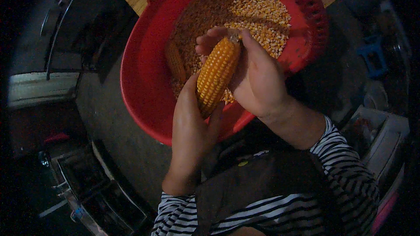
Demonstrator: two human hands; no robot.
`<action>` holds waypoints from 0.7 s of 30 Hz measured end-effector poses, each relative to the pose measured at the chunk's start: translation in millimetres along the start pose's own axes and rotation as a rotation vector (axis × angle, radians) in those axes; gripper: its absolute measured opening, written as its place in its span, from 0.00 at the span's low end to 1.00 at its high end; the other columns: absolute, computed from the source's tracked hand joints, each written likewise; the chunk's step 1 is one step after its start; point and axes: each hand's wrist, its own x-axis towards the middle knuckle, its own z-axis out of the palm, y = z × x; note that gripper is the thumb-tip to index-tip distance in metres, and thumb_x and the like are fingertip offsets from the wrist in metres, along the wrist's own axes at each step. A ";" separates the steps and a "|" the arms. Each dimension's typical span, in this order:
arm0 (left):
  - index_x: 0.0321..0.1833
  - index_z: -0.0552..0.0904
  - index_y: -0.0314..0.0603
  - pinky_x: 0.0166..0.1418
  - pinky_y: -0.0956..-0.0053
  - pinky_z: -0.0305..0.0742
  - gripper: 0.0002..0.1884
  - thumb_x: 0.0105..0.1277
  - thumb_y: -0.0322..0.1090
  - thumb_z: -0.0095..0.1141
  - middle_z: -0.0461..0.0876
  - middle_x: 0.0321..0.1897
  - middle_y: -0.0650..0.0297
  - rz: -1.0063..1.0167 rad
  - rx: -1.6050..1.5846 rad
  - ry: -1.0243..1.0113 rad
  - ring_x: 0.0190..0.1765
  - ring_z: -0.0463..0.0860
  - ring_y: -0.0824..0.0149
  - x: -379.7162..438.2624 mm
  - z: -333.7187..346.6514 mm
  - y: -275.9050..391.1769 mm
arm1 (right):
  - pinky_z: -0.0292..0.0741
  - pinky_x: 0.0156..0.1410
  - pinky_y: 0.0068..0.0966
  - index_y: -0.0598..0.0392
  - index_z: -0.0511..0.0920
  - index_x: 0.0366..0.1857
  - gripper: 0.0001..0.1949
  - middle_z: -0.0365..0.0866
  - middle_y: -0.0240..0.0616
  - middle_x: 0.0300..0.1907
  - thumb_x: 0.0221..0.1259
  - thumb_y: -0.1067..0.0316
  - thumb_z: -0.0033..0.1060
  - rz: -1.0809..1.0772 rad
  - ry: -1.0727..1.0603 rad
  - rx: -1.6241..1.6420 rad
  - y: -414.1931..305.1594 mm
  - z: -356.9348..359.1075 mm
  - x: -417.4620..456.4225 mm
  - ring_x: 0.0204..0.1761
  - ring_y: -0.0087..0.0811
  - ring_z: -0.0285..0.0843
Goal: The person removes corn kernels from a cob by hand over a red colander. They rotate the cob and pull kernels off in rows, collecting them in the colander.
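Note:
An ear of yellow corn is held over a red plastic basin, its kernels still covering most of the visible side. My left hand grips the lower end, thumb along the side. Around the upper end curls my right hand, its thumb by the tip and its palm against the ear's right side. Loose corn kernels fill the basin's right part. Darker reddish-brown grainy matter lies on the left, perhaps in shadow. A dim cob-shaped piece rests there too.
The basin has a perforated rim and stands on a wooden surface. To the right are a blue plastic stool-like object and a pale box. Dark metal-edged furniture stands at lower left.

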 end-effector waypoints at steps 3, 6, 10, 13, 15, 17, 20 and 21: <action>0.60 0.65 0.32 0.57 0.62 0.70 0.31 0.52 0.26 0.62 0.72 0.52 0.45 0.032 0.068 0.020 0.54 0.75 0.47 0.8 -1.7 3.2 | 0.62 0.67 0.33 0.61 0.68 0.55 0.21 0.72 0.46 0.54 0.70 0.56 0.31 -0.051 -0.012 0.012 -1.4 -0.9 0.7 0.59 0.37 0.68; 0.60 0.65 0.33 0.56 0.62 0.70 0.31 0.51 0.26 0.62 0.73 0.51 0.46 0.016 0.101 0.039 0.54 0.75 0.48 -1.2 -1.4 3.7 | 0.61 0.67 0.33 0.61 0.67 0.56 0.21 0.72 0.46 0.55 0.69 0.57 0.34 -0.055 0.015 0.072 -3.9 1.1 -0.7 0.60 0.37 0.67; 0.60 0.66 0.35 0.55 0.61 0.71 0.31 0.51 0.26 0.63 0.73 0.48 0.47 0.021 0.090 0.061 0.51 0.75 0.48 -2.0 0.2 -0.5 | 0.60 0.68 0.33 0.60 0.67 0.56 0.21 0.71 0.46 0.56 0.68 0.56 0.37 -0.034 -0.001 0.146 -5.4 -0.8 -0.7 0.60 0.37 0.66; 0.60 0.67 0.37 0.53 0.62 0.72 0.32 0.50 0.26 0.63 0.74 0.47 0.47 0.033 0.146 0.097 0.48 0.76 0.48 -1.3 -1.1 3.3 | 0.61 0.67 0.32 0.61 0.68 0.55 0.19 0.71 0.45 0.55 0.69 0.59 0.37 -0.050 0.059 0.067 -3.9 0.7 -0.3 0.60 0.36 0.66; 0.61 0.67 0.39 0.51 0.62 0.73 0.32 0.50 0.27 0.64 0.74 0.47 0.48 0.038 0.194 0.116 0.47 0.76 0.48 -1.1 -3.1 6.8 | 0.62 0.67 0.31 0.61 0.68 0.54 0.17 0.72 0.44 0.53 0.69 0.62 0.37 -0.098 0.081 -0.110 -0.9 1.9 -2.1 0.59 0.35 0.68; 0.61 0.67 0.40 0.49 0.63 0.75 0.33 0.49 0.28 0.64 0.74 0.46 0.48 0.020 0.244 0.093 0.47 0.76 0.49 -0.1 -5.7 14.4 | 0.64 0.65 0.31 0.62 0.69 0.52 0.15 0.73 0.44 0.50 0.69 0.64 0.36 -0.115 0.106 -0.219 -0.8 2.0 -2.6 0.57 0.35 0.69; 0.62 0.67 0.39 0.48 0.63 0.76 0.34 0.49 0.29 0.65 0.74 0.47 0.47 0.040 0.200 0.085 0.47 0.77 0.49 -2.3 -2.9 9.7 | 0.67 0.62 0.30 0.62 0.70 0.50 0.14 0.76 0.43 0.46 0.69 0.67 0.35 -0.104 0.100 -0.235 -2.7 -0.5 -0.8 0.53 0.34 0.73; 0.62 0.66 0.39 0.48 0.63 0.76 0.34 0.50 0.29 0.65 0.74 0.47 0.47 0.056 0.165 0.086 0.47 0.77 0.49 -3.1 -1.7 7.4 | 0.68 0.61 0.31 0.62 0.70 0.50 0.13 0.76 0.43 0.45 0.69 0.67 0.35 -0.109 0.070 -0.213 -3.2 -6.0 0.7 0.51 0.34 0.73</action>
